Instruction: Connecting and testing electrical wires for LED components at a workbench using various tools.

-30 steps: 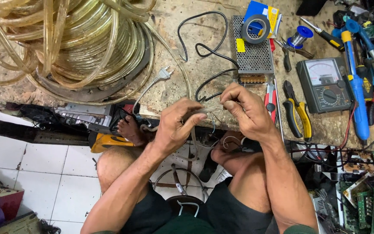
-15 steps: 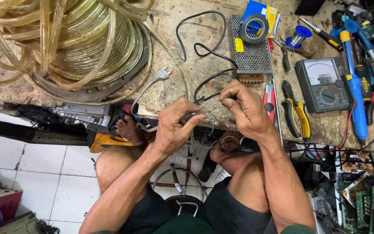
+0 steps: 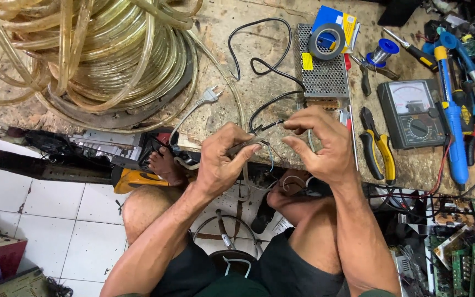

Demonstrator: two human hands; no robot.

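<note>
On the stained workbench (image 3: 259, 82), just below the perforated metal power supply (image 3: 321, 60), the left hand (image 3: 221, 162) has closed small cutters (image 3: 248, 144) nearer the thin wire (image 3: 273, 125) that the right hand (image 3: 320, 146) still pinches taut, suggesting the wire end is being trimmed or stripped.

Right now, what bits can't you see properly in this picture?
- Head view: the tool tip in the left hand is too small and blurred to tell its kind.
- The wire ends at the right hand are hidden by its fingers.
- The coiled clear hose is cut off by the top and left edges.
- The meter dial markings are too small.
</note>
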